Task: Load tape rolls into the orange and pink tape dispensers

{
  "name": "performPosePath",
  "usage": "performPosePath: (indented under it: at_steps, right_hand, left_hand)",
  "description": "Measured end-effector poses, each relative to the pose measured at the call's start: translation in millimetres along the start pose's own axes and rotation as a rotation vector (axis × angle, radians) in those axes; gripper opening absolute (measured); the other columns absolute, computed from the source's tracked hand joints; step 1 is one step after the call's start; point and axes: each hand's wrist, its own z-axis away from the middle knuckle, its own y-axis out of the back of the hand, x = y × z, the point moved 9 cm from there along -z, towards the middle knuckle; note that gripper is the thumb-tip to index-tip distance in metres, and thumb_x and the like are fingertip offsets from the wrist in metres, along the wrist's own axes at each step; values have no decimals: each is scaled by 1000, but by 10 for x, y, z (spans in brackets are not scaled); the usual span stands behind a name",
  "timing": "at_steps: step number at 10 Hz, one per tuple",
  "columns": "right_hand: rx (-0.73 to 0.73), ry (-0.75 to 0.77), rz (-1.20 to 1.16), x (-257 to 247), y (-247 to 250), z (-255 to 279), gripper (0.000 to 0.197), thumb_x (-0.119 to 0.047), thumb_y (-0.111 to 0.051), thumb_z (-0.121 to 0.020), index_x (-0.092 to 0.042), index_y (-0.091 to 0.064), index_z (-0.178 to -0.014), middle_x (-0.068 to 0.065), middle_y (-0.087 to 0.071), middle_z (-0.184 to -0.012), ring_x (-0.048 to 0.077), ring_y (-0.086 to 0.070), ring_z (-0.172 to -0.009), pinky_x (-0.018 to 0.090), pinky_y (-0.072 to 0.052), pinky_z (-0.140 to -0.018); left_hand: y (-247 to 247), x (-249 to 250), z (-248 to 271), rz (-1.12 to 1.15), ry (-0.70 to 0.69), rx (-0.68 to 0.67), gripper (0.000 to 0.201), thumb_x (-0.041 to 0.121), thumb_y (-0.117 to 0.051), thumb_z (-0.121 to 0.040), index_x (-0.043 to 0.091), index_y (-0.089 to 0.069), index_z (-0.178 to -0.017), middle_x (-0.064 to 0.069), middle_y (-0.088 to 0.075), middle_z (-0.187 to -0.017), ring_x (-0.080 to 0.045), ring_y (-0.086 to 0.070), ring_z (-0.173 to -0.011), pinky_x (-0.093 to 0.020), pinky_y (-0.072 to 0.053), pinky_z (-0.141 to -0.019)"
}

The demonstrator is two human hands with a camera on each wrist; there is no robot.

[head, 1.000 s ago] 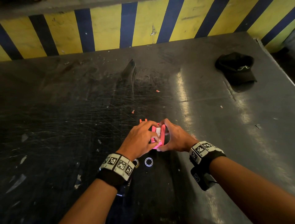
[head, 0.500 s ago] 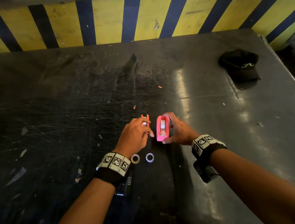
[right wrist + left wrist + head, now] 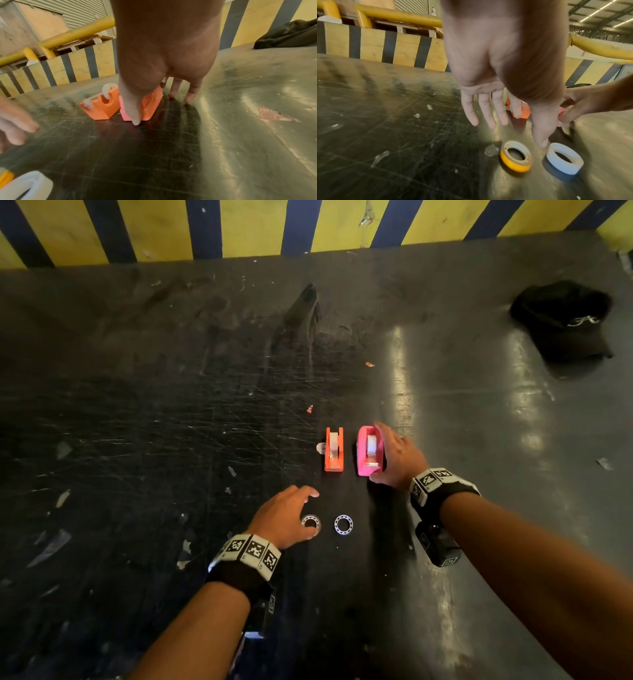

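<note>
The orange dispenser (image 3: 334, 449) and the pink dispenser (image 3: 369, 450) stand side by side on the dark table (image 3: 171, 422), each with a whitish tape roll in it. My right hand (image 3: 387, 453) holds the pink dispenser (image 3: 149, 104) between thumb at its near end and forefinger at its far end; the other fingertips touch the table. My left hand (image 3: 298, 510) hovers with straight fingers over two loose rings, holding nothing. The thumb points down between a yellow-orange ring (image 3: 516, 157) and a white ring (image 3: 564, 158). The orange dispenser (image 3: 101, 106) stands free.
A black cap (image 3: 565, 320) lies at the far right. A yellow and blue striped wall (image 3: 257, 227) closes the back of the table. Small tape scraps (image 3: 51, 546) litter the left side. The table's right edge runs near the cap.
Both hands held the pink dispenser a second ago. The pink dispenser now stands beside the orange one, and my left hand has pulled back toward me over the rings.
</note>
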Motion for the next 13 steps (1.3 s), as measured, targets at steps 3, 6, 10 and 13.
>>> performPosePath:
  at_steps: [3,6,10,13]
  right_hand:
    - [175,231,42,-626,-132,788,73,-55,-71,-75,-22,-45,-136,8,-49,-132,30,-56,-115,47,-52,-94]
    - [-236,332,189,-953,-777,901,49,-31,-74,-86,-21,-56,-130,7,-53,-130,29,-59,-114,43,-51,-93]
    - [66,297,326,-1823,-115,-136,40,-20,-74,-88,-23,-64,-127,1,-64,-127,29,-59,-122,47,-38,-101]
    - [80,246,310,-1805,-184,-387,47,-27,-75,-89,-24,-61,-133,4,-62,-131,29,-56,-126,49,-39,-104]
  left_hand:
    - [-216,-76,-40,-102,-42,-20,71,26,-87,-74,30,-53,-137,3,-53,-135,-21,-52,-128,-42,-49,-103]
    - [-96,-221,-104,-43,-72,53,52,23,-81,-76,28,-61,-124,2,-56,-120,-22,-61,-112,-39,-52,-96]
    - [1033,-742,-834,-32,43,269,45,27,-79,-81,23,-65,-123,-6,-59,-122,-29,-62,-114,-42,-51,-97]
    - [982,-954,-1073,-25,84,254,54,42,-80,-82,26,-60,-128,-2,-59,-125,-24,-61,-118,-44,-52,-97]
